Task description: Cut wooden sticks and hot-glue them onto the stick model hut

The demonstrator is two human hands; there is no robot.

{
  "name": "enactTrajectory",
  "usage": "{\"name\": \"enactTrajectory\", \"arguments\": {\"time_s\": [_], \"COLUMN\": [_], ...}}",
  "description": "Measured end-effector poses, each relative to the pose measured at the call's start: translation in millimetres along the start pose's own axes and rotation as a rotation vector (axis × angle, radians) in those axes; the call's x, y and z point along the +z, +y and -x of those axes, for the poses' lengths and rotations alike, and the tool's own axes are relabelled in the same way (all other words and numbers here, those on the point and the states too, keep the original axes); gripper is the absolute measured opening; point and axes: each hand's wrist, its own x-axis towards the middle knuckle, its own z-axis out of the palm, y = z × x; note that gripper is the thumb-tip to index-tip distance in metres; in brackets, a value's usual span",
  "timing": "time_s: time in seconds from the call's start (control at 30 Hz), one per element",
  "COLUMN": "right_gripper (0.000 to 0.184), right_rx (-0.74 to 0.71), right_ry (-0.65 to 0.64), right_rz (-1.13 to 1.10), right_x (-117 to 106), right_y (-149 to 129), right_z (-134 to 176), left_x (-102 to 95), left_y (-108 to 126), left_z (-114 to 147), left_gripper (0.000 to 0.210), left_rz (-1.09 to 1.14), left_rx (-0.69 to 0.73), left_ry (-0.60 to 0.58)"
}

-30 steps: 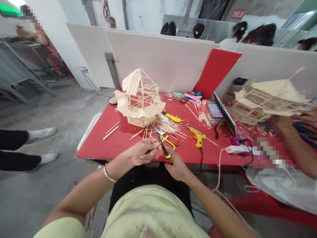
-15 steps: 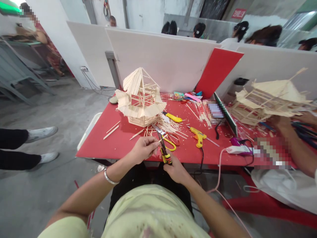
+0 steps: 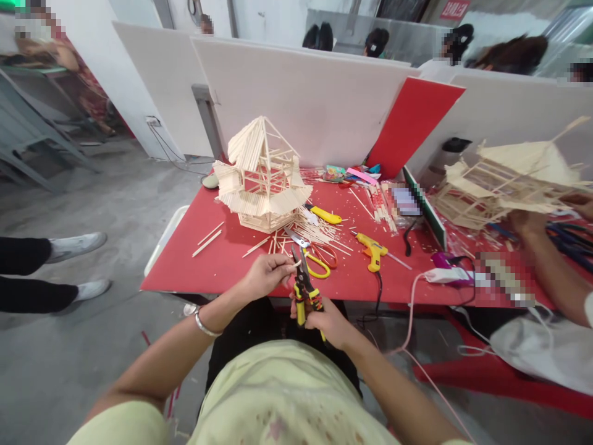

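Observation:
In the head view my left hand (image 3: 266,276) pinches a short pale wooden stick (image 3: 295,265). My right hand (image 3: 327,320) grips pliers (image 3: 304,289) with black jaws and yellow-and-black handles. Their jaws are spread at the end of the stick; whether they touch it I cannot tell. Just beyond lie scissors (image 3: 316,264) with yellow and red handles. Farther back stands a pagoda-like model (image 3: 264,201) of wooden sticks, its roof partly covered. Loose sticks (image 3: 319,233) are strewn at its base.
On the red table (image 3: 176,266) lie a yellow utility knife (image 3: 327,215) and a yellow glue gun (image 3: 372,250) with its cord. A green-edged divider (image 3: 424,209) stands to the right. Beyond it, another person's hand (image 3: 525,224) is by a second stick model (image 3: 504,185).
The pliers' handles and jaws have spread apart from a nearly closed position. My left hand still pinches the stick beside them. The camera view has shifted slightly.

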Motion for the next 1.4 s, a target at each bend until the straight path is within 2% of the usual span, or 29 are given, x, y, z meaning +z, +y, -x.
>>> {"name": "enactTrajectory", "arguments": {"time_s": [0.07, 0.13, 0.2, 0.3, 0.37, 0.43, 0.5, 0.6, 0.7, 0.8, 0.9, 0.93, 1.0, 1.07, 1.13, 1.23, 1.4], "right_gripper": [0.039, 0.033, 0.029, 0.04, 0.047, 0.046, 0.043, 0.042, 0.045, 0.047, 0.055, 0.059, 0.062, 0.056, 0.049, 0.051, 0.065], "right_rx": [0.039, 0.024, -0.017, -0.049, -0.007, 0.094, 0.219, 0.357, 0.457, 0.518, 0.51, 0.471, 0.282, 0.015, -0.133, -0.09, 0.001], "right_ry": [-0.009, 0.056, 0.121, 0.243, 0.401, 0.537, 0.599, 0.658, 0.684, 0.7, 0.701, 0.724, 0.777, 0.736, 0.592, 0.48, 0.4], "right_rz": [-0.039, 0.104, 0.341, 0.744, 1.043, 1.259, 1.357, 1.431, 1.415, 1.379, 1.383, 1.407, 1.495, 1.577, 1.604, 1.649, 1.751], "right_x": [2.4, 0.1, -5.1, -13.2, -18.8, -27.0, -38.3, -57.8, -76.1, -91.9, -100.9, -100.6, -93.7, -79.3, -62.5, -45.8, -46.8], "right_y": [-3.0, -8.1, -14.7, -24.0, -27.9, -29.8, -30.8, -33.8, -38.6, -42.5, -44.3, -44.4, -43.2, -39.6, -33.6, -24.5, -21.6], "right_z": [-0.1, 0.5, 1.8, 1.7, -2.2, -9.9, -20.4, -39.4, -59.5, -76.3, -84.0, -84.3, -82.9, -81.4, -82.2, -88.5, -98.7], "left_x": [-3.0, -6.0, -8.0, -8.4, -8.4, -9.1, -10.2, -9.5, -4.7, -0.6, -1.8, -3.0, -5.7, -7.5, -8.1, -7.9, -10.0], "left_y": [-3.8, -5.1, -3.6, 0.1, -0.1, -3.8, -10.1, -21.0, -30.0, -35.0, -36.7, -37.0, -37.6, -38.3, -38.4, -36.9, -34.7], "left_z": [-1.8, -2.4, -1.5, 2.8, 6.4, 8.6, 8.1, 2.3, -4.5, -8.6, -10.9, -11.7, -13.5, -15.3, -16.8, -17.8, -18.3], "left_gripper": [0.041, 0.044, 0.047, 0.048, 0.047, 0.042, 0.039, 0.034, 0.035, 0.037, 0.037, 0.037, 0.038, 0.038, 0.038, 0.038, 0.037], "left_rz": [0.012, -0.026, -0.121, -0.389, -0.593, -0.672, -0.527, -0.006, 0.408, 0.55, 0.59, 0.596, 0.606, 0.616, 0.617, 0.595, 0.478], "left_rx": [-0.024, -0.047, -0.022, 0.119, 0.202, 0.214, 0.127, -0.081, -0.159, -0.187, -0.193, -0.185, -0.169, -0.16, -0.153, -0.14, -0.085], "left_ry": [0.024, 0.055, 0.081, 0.191, 0.327, 0.423, 0.425, 0.318, 0.264, 0.283, 0.329, 0.344, 0.359, 0.361, 0.372, 0.421, 0.527]}}
